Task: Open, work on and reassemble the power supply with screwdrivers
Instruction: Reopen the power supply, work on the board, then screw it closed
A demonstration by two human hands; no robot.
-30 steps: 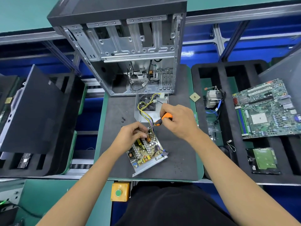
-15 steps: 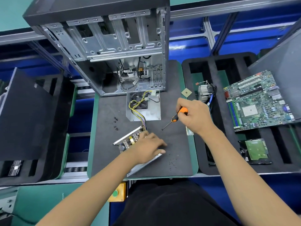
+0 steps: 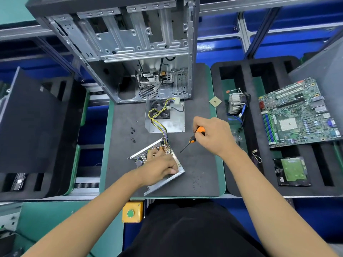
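Fingers of the left hand [image 3: 159, 168] lay flat on the power supply [image 3: 148, 156]; right of it, the right hand [image 3: 213, 134] gripped a screwdriver [image 3: 193, 139].

This is a computer assembly or repair workstation on a factory-style line. A stripped computer case [image 3: 118, 49] stands at the upper centre of the frame on a dark work mat [image 3: 200, 164] with green edging. At the right, black foam trays [image 3: 241, 75] with cut compartments hold a motherboard [image 3: 297, 112], a cooler [image 3: 235, 103] and a hard drive [image 3: 291, 170]. Metal rails [image 3: 259, 4] cross the top, and a yellow button box [image 3: 132, 212] sits at the bench's lower edge.
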